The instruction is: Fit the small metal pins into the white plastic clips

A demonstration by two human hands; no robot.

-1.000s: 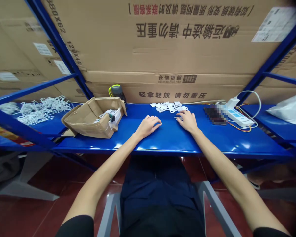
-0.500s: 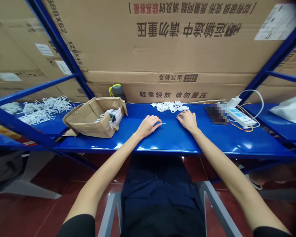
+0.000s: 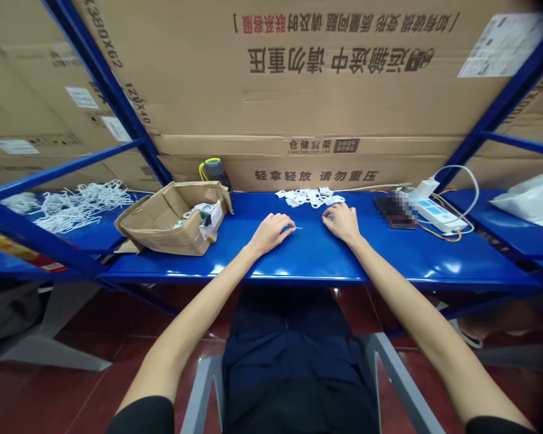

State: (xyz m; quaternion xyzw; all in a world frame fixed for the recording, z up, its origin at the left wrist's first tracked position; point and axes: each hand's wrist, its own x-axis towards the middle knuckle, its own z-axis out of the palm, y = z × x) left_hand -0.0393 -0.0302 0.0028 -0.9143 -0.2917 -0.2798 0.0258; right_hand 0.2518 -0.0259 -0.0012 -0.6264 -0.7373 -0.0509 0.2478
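Note:
Above the blue shelf top, my left hand [image 3: 271, 232] is closed, thumb and fingers pinching a thin white strip [image 3: 298, 228] whose end sticks out to the right. My right hand [image 3: 341, 222] is a short way off to the right, fingers curled down. A small greyish bit shows by its fingertips, too small to name. Just behind the hands lies a heap of flat white pieces with holes [image 3: 308, 197]. My right hand is nearest to the heap's right end.
An open cardboard box [image 3: 163, 223] with small parts stands at left, a dark bottle-shaped object [image 3: 215, 172] behind it. White cords [image 3: 84, 202] lie farther left. On the right are a blurred dark object [image 3: 393, 211], a power strip [image 3: 440, 215] with cables and a white bag [image 3: 527, 199].
The view has tilted slightly. My right hand's fingers have curled in a little; my left hand keeps its pinch on the thin white strip in nearly the same place.

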